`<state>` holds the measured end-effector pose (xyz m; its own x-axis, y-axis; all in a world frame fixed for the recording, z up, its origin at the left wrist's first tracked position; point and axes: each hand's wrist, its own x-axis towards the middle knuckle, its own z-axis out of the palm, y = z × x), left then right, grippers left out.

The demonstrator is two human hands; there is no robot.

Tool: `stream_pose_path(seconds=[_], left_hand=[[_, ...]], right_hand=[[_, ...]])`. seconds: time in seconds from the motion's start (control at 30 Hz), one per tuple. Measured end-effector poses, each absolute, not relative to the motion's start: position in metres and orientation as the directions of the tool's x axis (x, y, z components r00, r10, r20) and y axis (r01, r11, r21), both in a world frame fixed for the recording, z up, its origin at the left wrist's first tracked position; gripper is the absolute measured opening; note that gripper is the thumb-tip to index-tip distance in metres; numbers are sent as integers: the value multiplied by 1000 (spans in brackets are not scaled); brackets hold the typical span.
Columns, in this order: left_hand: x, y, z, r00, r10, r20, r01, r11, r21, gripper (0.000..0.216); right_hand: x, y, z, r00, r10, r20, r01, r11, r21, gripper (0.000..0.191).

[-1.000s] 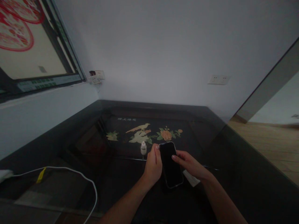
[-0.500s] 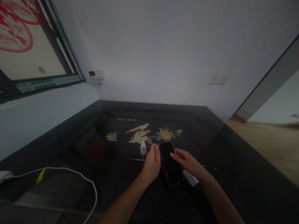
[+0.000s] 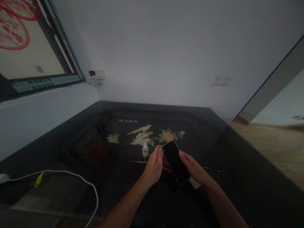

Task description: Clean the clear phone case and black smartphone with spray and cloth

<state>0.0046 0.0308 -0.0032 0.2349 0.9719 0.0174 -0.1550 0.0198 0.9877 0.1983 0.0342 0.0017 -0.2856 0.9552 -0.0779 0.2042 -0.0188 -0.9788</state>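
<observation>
A smartphone (image 3: 176,163) with a dark screen is held slightly tilted above the black table. My right hand (image 3: 193,166) grips its right edge, the thumb lying along the side of the screen. At the phone's upper left corner is my left hand (image 3: 155,164), fingers curled and closed, the thumb against the edge. A small white-capped dropper bottle (image 3: 145,150) stands upright just left of my left hand. Partly hidden by my right hand and the phone, a white piece (image 3: 195,183), perhaps paper or cloth, shows below them.
The glossy black table (image 3: 114,186) carries an inlaid bird and flower picture (image 3: 142,134). A white cable (image 3: 80,178) with a yellow tag (image 3: 39,179) curves across the left side. Wall sockets (image 3: 221,80) sit on the wall behind; a window (image 3: 35,47) is at left.
The phone has turned a little and shifted up and right. My right thumb has moved from over the screen to the phone's right edge. The bottle stays in place.
</observation>
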Motion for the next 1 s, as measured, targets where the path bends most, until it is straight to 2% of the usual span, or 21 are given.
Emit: stream_pose_path(seconds=[0.2,0.3,0.37,0.47,0.57,0.7,0.83,1.0], left_hand=[[5,33,-6,185,982,35,-44,-27,999,47],[5,32,-7,165,986,29,-15,-27,1000,45],[5,32,-5,151,988,35,-9,-34,999,45],[3,31,1,102,988,117,69,-125,990,43],[1,32,7,71,984,161,121,-169,978,44],[0,33,12,109,993,50,-9,-49,999,42],[0,32,13,96,994,49,31,-52,998,39],[0,30,15,100,992,79,91,-88,992,38]], right_hand=[[186,31,6,-131,991,32,402,83,-912,53],[176,24,12,-76,972,222,598,222,-770,49],[168,17,15,-72,955,286,719,249,-649,51],[157,6,16,-60,971,230,808,183,-560,68],[151,1,19,-69,987,147,825,140,-547,80],[149,2,25,-93,992,83,852,123,-509,76],[150,1,29,-106,991,83,876,132,-463,71],[151,-2,34,-123,990,69,809,140,-570,69]])
